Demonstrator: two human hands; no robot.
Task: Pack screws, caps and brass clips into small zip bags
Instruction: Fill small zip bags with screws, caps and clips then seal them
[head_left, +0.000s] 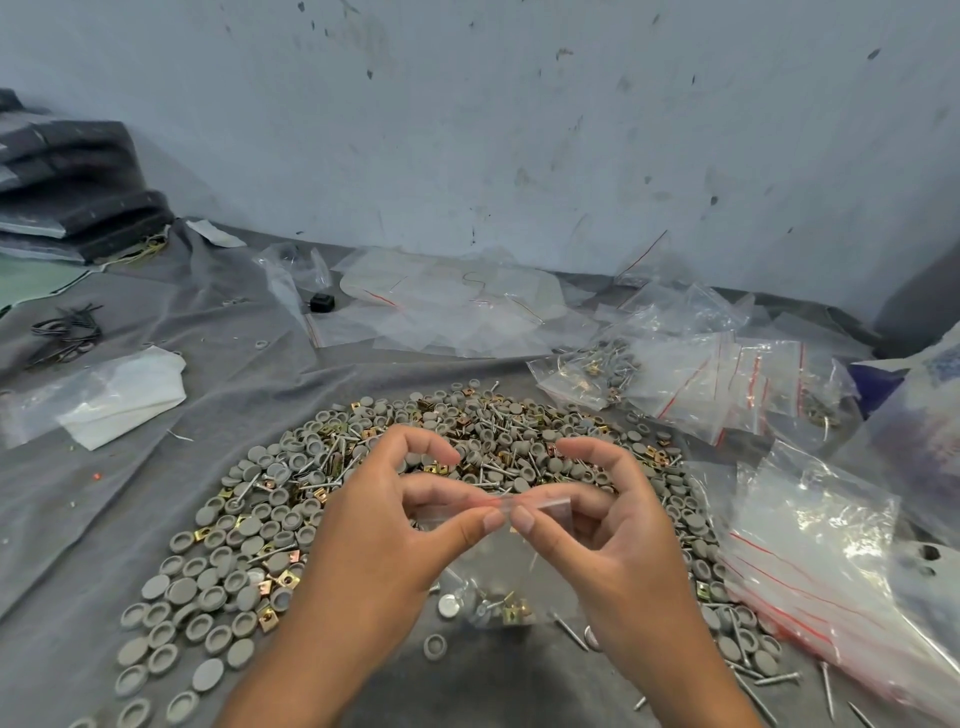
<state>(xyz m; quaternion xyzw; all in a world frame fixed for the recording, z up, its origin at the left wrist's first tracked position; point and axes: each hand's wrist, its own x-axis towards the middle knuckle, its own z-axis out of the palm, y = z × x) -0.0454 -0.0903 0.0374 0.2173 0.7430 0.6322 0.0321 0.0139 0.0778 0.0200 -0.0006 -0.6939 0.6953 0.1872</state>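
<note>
Small zip bag: clear, held upright above the near edge of the heap; top strip with red line pinched from both sides. Contents settled at the bottom: a few screws, one brass clip, one pale round cap.

Left hand: thumb and forefinger pinching the bag's top strip at left of centre; remaining fingers curled above.

Right hand: thumb and fingers pinching the same strip at right of centre, thumb tip almost touching the left thumb tip.

Heap of loose parts: wide mound on the grey cloth covering the table, directly behind and beside the hands. Mixed grey round caps, many lying hollow side up; silver screws; square brass clips. Stray screws scattered at lower right.

Filled zip bags: right rear of the heap, holding screws, caps and brass pieces; count unclear.

Stack of empty zip bags: clear with red seal lines, just right of the filled ones.

Large clear plastic bag: far right, holding further red-lined bags.

Loose clear bags: spread flat at the rear by the wall.

Small black object: beside those bags; kind not discernible.

White sheet in clear wrap: left side.

Dark folded material: stacked at far left rear.
</note>
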